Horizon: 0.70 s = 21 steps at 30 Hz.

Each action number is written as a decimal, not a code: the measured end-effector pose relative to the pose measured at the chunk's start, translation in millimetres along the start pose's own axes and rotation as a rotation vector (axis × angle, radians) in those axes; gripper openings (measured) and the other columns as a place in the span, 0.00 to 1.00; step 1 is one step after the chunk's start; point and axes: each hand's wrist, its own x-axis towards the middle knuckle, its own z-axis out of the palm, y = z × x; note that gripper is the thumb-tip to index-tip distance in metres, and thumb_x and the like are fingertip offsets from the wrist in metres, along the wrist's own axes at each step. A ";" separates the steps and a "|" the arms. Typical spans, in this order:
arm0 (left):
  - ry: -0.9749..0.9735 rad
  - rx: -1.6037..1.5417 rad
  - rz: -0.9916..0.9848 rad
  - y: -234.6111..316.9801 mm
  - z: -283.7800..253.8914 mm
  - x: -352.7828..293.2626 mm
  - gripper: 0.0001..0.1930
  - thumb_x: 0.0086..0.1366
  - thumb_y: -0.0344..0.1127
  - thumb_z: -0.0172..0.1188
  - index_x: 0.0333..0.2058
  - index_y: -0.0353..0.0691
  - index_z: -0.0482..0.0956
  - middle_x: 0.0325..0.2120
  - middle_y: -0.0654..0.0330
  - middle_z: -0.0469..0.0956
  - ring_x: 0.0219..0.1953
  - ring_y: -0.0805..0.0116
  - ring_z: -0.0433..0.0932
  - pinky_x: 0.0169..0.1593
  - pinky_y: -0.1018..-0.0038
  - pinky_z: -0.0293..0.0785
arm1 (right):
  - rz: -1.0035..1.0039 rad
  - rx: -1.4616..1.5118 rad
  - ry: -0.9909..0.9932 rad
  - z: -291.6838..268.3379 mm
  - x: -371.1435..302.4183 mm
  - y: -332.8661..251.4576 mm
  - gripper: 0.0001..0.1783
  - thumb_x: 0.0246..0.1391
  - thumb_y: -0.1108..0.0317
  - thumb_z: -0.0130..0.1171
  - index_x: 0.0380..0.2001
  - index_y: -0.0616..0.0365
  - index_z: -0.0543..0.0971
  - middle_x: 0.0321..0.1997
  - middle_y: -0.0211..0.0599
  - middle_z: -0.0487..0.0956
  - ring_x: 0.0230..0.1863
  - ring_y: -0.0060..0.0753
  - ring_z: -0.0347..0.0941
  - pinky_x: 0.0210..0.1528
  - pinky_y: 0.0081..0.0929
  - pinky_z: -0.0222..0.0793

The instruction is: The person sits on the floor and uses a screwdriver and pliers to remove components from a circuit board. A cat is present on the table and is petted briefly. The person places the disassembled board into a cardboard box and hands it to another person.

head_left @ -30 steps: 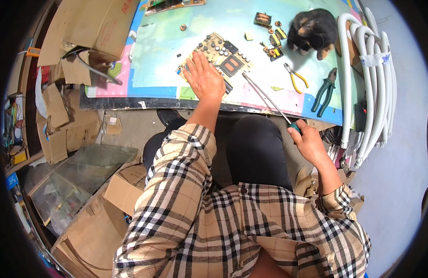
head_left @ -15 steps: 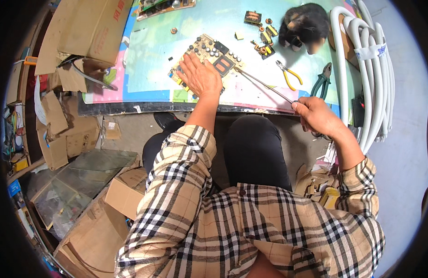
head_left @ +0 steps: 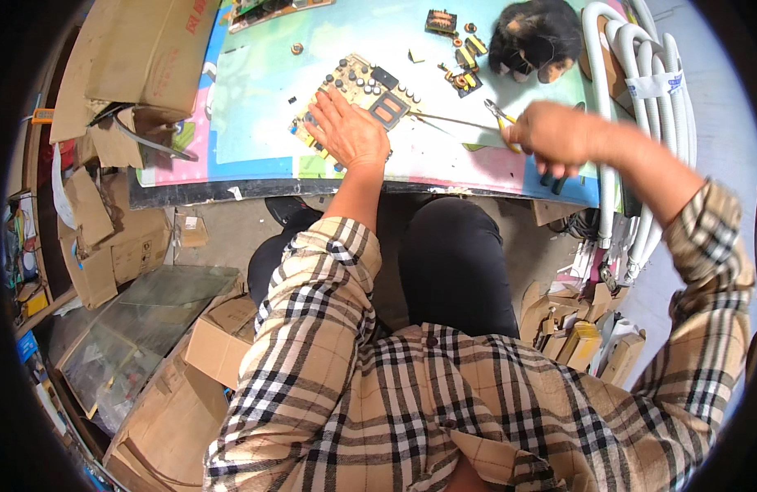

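R hand [head_left: 551, 135] moved up to tabletop [head_left: 255, 90] at upper right, fisted on long screwdriver [head_left: 456, 121]. L hand [head_left: 350, 131] flat w/ fingers spread on circuit board [head_left: 366, 86], upper center.

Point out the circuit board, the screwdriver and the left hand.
circuit board [head_left: 377, 92], head view, dark square part in its middle
screwdriver [head_left: 456, 121], head view, bare metal shaft
left hand [head_left: 350, 131], head view, back of the hand

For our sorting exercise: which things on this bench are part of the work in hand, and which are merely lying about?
In use:
left hand pressing on the circuit board
right hand gripping a thin metal rod

Lying about:
yellow-handled pliers
small loose parts
white hoses
cardboard boxes
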 end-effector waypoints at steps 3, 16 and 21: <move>0.031 0.023 0.043 9.6 -0.8 -0.4 0.27 0.69 0.37 0.43 0.65 0.33 0.61 0.66 0.42 0.60 0.71 0.43 0.52 0.72 0.48 0.37 | -0.528 -0.213 0.591 83.4 21.3 80.0 0.22 0.68 0.53 0.48 0.32 0.63 0.74 0.20 0.55 0.76 0.25 0.57 0.77 0.27 0.45 0.73; -0.060 0.058 0.030 9.1 -14.5 0.1 0.30 0.68 0.38 0.46 0.67 0.33 0.56 0.68 0.41 0.56 0.71 0.42 0.49 0.72 0.48 0.33 | -0.371 0.010 0.987 227.8 74.4 94.2 0.16 0.62 0.57 0.58 0.33 0.59 0.70 0.28 0.53 0.77 0.29 0.60 0.77 0.29 0.48 0.73; 0.032 0.055 0.044 0.3 -4.7 -0.8 0.28 0.67 0.35 0.46 0.65 0.33 0.61 0.66 0.41 0.59 0.70 0.41 0.53 0.72 0.48 0.39 | -0.395 0.512 0.501 189.7 73.4 92.5 0.19 0.65 0.56 0.55 0.31 0.63 0.73 0.21 0.55 0.76 0.28 0.62 0.75 0.29 0.44 0.71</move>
